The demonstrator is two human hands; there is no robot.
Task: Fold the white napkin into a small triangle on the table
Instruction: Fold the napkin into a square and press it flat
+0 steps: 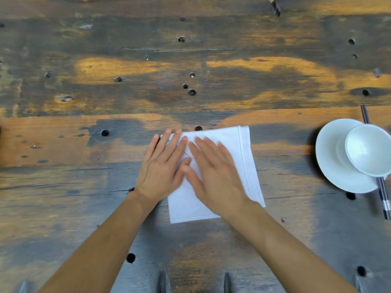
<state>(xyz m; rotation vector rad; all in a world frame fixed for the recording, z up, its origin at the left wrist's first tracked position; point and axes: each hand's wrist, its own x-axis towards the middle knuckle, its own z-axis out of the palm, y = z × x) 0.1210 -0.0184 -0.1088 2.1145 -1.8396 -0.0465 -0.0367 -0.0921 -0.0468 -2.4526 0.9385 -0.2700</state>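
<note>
Head view, looking down: a white napkin [230,144] lies flat on the worn wooden surface [190,70], near the middle of the scene and slightly right of centre. It is folded to a roughly square shape, with stacked hemmed edges along its right side.

Left hand [163,166]: flat, palm down, fingers extended and slightly spread, resting on the left part of the napkin. Its fingertips reach the far left corner. It grasps nothing.

Right hand [213,172]: flat, palm down, fingers extended toward the far left, pressing on the middle of the napkin. It grasps nothing. The right hand is slightly blurred. The two thumbs meet or nearly meet over the cloth.

Well apart to the right, a white saucer [332,166] sits on the surface with a white bowl [370,153] tilted on it. Dark chopsticks [383,195] run near to far under the saucer's right side.
</note>
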